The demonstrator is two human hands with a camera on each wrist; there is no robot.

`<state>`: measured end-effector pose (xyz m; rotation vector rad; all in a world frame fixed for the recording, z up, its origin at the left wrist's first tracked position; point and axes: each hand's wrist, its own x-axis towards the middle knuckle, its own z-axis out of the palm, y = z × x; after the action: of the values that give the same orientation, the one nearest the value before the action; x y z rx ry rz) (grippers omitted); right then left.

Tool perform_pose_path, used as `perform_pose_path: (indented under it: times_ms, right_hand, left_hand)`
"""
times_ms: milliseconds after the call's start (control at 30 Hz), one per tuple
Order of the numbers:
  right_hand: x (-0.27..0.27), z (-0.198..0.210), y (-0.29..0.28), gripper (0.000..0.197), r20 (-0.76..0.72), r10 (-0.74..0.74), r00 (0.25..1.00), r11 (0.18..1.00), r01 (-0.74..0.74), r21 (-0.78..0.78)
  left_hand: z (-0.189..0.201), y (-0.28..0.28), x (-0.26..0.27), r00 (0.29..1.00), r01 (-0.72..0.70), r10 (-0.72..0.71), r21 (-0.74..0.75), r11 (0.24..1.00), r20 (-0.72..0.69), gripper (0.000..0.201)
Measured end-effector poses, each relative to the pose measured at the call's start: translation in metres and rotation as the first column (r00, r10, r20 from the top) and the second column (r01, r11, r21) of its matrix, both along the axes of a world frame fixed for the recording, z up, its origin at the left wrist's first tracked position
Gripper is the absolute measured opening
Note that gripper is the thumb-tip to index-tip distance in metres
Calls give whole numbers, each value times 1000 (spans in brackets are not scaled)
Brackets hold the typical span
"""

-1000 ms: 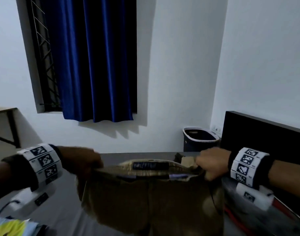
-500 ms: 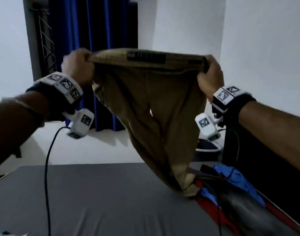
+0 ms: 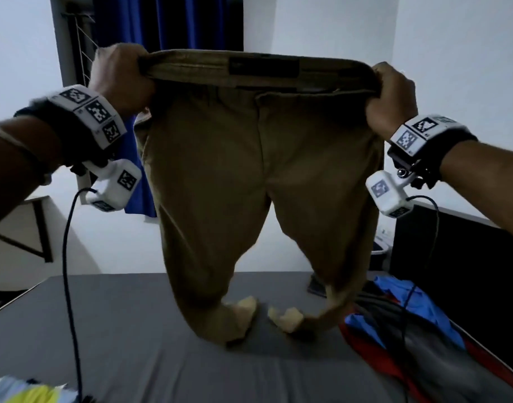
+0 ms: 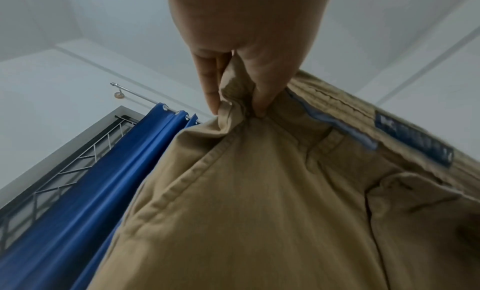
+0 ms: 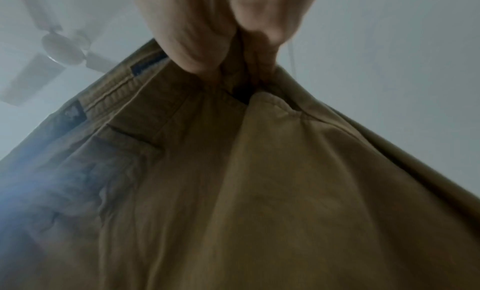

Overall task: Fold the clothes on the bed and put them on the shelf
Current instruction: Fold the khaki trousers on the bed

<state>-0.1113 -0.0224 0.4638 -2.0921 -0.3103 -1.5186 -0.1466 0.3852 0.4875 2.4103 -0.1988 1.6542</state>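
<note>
Above the bed [image 3: 133, 330] we hold the trousers [image 3: 249, 175] up by the waistband, stretched level between both fists. At the waistband's left corner our left hand [image 3: 120, 75] is clamped on the cloth; the left wrist view shows the fingers [image 4: 207, 76] and thumb pinching a bunched fold there. From that grip the trousers hang straight down, so their long axis runs vertical, waistband up, hems down. Both legs hang apart below the crotch, and the hems, turned light side out, crumple on the bed under the waistband's middle. At the waistband's right corner our right hand [image 3: 390, 96] is closed on the cloth in the same way, fingers curled round the gathered edge in the right wrist view. Below that hand, on the bed's right edge, a heap of blue, red and dark clothes [image 3: 409, 324] lies touching the right leg's hem.

Neither hand is nearer; both sit level at opposite ends. We judge the next move turns on that: bringing one corner across to the other should lay leg on leg along the vertical axis.
</note>
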Motion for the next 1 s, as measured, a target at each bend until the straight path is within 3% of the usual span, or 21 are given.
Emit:
perform_pose_path:
  times_ms: [200, 333, 400, 467, 567, 633, 733, 867, 933, 1000]
  right_hand:
    - [-2, -36, -15, 31, -246, -90, 965, 987, 54, -148]
    - [-6, -57, -14, 13, -399, 36, 916, 998, -50, -25]
    - [-5, -65, -5, 24, -433, 119, 894, 993, -116, 34]
    - [-4, -71, 12, 30, -439, 197, 877, 979, -202, 36]
    - [-7, -76, 43, 26, -426, 298, 854, 952, -301, 60]
    - [-6, -77, 57, 24, -407, 335, 850, 940, -328, 89]
    - [-4, -75, 51, 20, -370, 266, 890, 964, -252, 88]
    - [-1, -72, 3, 21, -314, 53, 948, 987, -2, 160]
    - [-3, -73, -7, 21, -288, 32, 957, 976, 33, 215]
    - [-3, -69, 2, 19, -252, 84, 964, 958, -9, 286]
  left_hand:
    - [-35, 10, -5, 973, 53, -28, 106, 993, -229, 22]
    - [-58, 10, 0, 906, 107, -108, -26, 994, -410, 20]
    - [-67, -4, 0, 852, 230, -266, -135, 964, -450, 27]
    - [-74, -28, -2, 742, 400, -447, -206, 893, -500, 28]
    - [-80, -67, -2, 662, 507, -511, -174, 844, -549, 18]
    - [-83, -82, -2, 660, 512, -507, -162, 843, -554, 12]
    - [-83, -66, 1, 689, 467, -463, -147, 872, -558, 13]
    - [-78, -12, -2, 887, 214, -271, -188, 959, -373, 7]
    - [-77, -1, -3, 927, 149, -229, -270, 951, -298, 13]
    - [-72, -9, -4, 908, 226, -335, -377, 898, -252, 12]
